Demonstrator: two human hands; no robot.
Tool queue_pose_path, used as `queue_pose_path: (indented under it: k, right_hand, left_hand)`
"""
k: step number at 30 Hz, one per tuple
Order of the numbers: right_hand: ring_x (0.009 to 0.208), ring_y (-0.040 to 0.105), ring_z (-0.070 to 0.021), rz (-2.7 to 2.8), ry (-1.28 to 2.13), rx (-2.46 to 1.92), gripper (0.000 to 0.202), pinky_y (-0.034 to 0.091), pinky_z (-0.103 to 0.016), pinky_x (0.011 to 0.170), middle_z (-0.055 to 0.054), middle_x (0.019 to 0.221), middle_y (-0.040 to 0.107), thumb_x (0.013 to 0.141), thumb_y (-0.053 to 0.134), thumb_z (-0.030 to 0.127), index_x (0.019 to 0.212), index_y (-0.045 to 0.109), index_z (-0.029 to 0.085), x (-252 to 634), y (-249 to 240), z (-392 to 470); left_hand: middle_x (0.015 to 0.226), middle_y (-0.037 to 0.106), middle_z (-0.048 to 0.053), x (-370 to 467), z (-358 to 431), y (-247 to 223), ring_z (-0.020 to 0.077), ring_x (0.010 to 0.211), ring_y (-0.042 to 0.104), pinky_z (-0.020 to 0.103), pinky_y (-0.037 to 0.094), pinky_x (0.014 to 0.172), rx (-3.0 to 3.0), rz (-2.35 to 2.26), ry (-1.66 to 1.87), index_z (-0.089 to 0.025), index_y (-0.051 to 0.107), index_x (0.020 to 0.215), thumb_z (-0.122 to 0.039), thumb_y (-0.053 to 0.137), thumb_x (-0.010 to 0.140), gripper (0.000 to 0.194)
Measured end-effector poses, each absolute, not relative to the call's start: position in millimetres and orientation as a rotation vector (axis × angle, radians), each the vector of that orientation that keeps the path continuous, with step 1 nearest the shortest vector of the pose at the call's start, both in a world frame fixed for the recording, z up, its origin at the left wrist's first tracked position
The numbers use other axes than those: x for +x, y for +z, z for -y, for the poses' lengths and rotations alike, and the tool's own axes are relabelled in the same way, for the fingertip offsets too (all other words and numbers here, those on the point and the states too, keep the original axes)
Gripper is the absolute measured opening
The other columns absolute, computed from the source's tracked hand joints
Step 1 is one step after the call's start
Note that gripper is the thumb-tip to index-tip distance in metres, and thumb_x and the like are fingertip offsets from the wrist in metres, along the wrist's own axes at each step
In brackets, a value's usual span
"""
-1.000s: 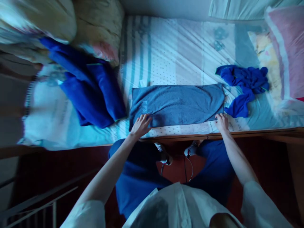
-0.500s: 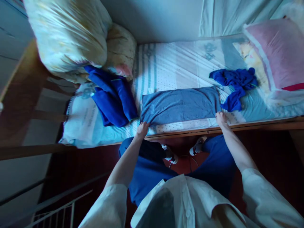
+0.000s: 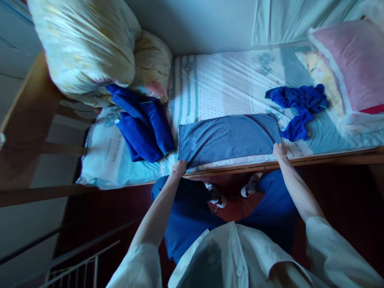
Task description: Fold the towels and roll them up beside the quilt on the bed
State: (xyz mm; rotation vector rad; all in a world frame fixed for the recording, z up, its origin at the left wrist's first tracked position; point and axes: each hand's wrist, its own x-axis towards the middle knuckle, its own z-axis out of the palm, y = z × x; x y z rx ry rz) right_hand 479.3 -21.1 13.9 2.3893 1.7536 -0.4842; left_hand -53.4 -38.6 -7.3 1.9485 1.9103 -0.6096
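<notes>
A grey-blue towel (image 3: 231, 138) lies spread lengthwise along the near side of the bed, with faint lettering at its left end. My left hand (image 3: 179, 169) is closed on its near left corner, at the bed's edge. The near right corner is gripped by my right hand (image 3: 280, 151). Creases run from both held corners into the cloth. Just right of the towel lies a crumpled bright blue cloth (image 3: 300, 106). Left of it, folded blue cloths (image 3: 144, 128) rest in a loose pile.
The bed (image 3: 210, 84) has a patterned sheet and a wooden front rail (image 3: 228, 170). Large stuffed bedding bundles (image 3: 87, 44) stand at the left end. A pink pillow (image 3: 348, 64) is at the right. A wooden bed-end frame (image 3: 27, 132) rises at far left; a white metal rack (image 3: 96, 268) is below.
Both hands have drawn the towel a little toward me, the left hand more than the right. The towel's far edge sits lower and its left side is pulled at a slant.
</notes>
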Motion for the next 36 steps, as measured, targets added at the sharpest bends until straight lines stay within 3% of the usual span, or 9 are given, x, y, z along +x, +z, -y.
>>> queue_pose_path:
  k: [4,7,9,11,15,18,23,32,36]
  right_hand:
    - [0.119,0.068,-0.0356,-1.809,-0.526,2.311,0.034,0.052,-0.047,0.103,-0.025,0.111,0.076,0.096,0.049,0.014,0.11,0.079,0.009,451.9,16.8,0.2]
    - [0.127,0.062,-0.0308,-2.085,-0.614,2.19,0.04,0.049,-0.044,0.11,-0.019,0.125,0.073,0.091,0.045,0.004,0.111,0.079,0.012,415.4,15.4,-16.5]
    - [0.136,0.055,-0.0298,-2.281,-0.661,2.143,0.044,0.045,-0.045,0.116,-0.016,0.144,0.063,0.094,0.044,0.008,0.127,0.073,0.013,386.1,11.4,-23.4]
    - [0.148,0.043,-0.0313,-2.436,-0.669,2.085,0.05,0.038,-0.051,0.122,-0.014,0.163,0.045,0.1,0.044,0.019,0.147,0.059,0.014,356.3,4.0,-26.1]
    - [0.162,0.014,-0.032,-2.626,-0.735,1.774,0.059,0.014,-0.06,0.131,-0.008,0.175,0.021,0.105,0.045,0.036,0.162,0.039,0.02,308.4,-19.1,-23.1]
    - [0.164,0.007,-0.0307,-2.615,-0.742,1.705,0.062,0.005,-0.061,0.132,-0.007,0.176,0.017,0.105,0.045,0.041,0.164,0.034,0.022,292.6,-34.7,-19.8]
    - [0.164,0.004,-0.0288,-2.553,-0.703,1.743,0.069,0.002,-0.058,0.133,-0.004,0.177,0.012,0.104,0.049,0.042,0.167,0.027,0.024,311.3,-45.9,-22.5]
    - [0.164,0.008,-0.0294,-2.223,-0.433,2.236,0.066,0.01,-0.06,0.131,-0.009,0.176,0.016,0.106,0.035,0.042,0.167,0.024,0.019,429.8,-58.9,-26.1]
    - [0.164,0.009,-0.0309,-2.09,-0.318,2.39,0.065,0.013,-0.062,0.13,-0.011,0.176,0.016,0.107,0.031,0.042,0.167,0.026,0.019,454.5,-61.7,-25.8]
  left_hand:
    - [0.119,0.074,0.022,-30.5,25.8,-15.5,0.0373,0.118,0.068,0.05,0.056,0.101,1.942,-1.992,-0.362,-0.014,0.075,0.12,-0.017,0.046,0.088,0.043]
    - [0.15,0.057,0.023,6.5,12.7,-24.3,0.0386,0.143,0.05,0.059,0.041,0.119,1.946,-2.038,0.08,-0.012,0.061,0.143,-0.027,0.043,0.095,0.054]
    - [0.164,0.041,0.021,33.1,6.5,-32.2,0.0398,0.154,0.034,0.066,0.03,0.123,1.91,-2.023,0.198,-0.014,0.052,0.152,-0.035,0.042,0.098,0.06]
    - [0.17,0.031,0.019,54.9,3.8,-41.7,0.0406,0.16,0.02,0.072,0.019,0.124,1.893,-1.99,0.236,-0.015,0.046,0.156,-0.04,0.042,0.099,0.063]
    - [0.173,0.022,0.019,72.5,4.1,-60.3,0.0389,0.163,0.005,0.074,0.004,0.124,1.918,-1.958,0.331,-0.015,0.041,0.16,-0.044,0.043,0.1,0.067]
    - [0.174,0.02,0.016,66.7,2.2,-68.4,0.0373,0.163,0.001,0.072,-0.002,0.125,1.931,-1.941,0.369,-0.018,0.04,0.161,-0.048,0.045,0.099,0.069]
    - [0.174,0.022,0.012,44.5,-8.2,-69.2,0.0361,0.163,-0.001,0.068,-0.006,0.127,1.943,-1.876,0.341,-0.022,0.042,0.161,-0.052,0.046,0.099,0.069]
    - [0.176,0.017,0.011,-7.7,-28.6,-61.7,0.0341,0.163,0.001,0.062,-0.003,0.131,1.85,-1.978,0.403,-0.019,0.039,0.161,-0.056,0.041,0.102,0.07]
    - [0.176,0.016,0.008,-22.5,-39.2,-62.4,0.036,0.163,0.001,0.064,-0.002,0.13,1.824,-1.981,0.441,-0.014,0.037,0.16,-0.055,0.042,0.103,0.07]
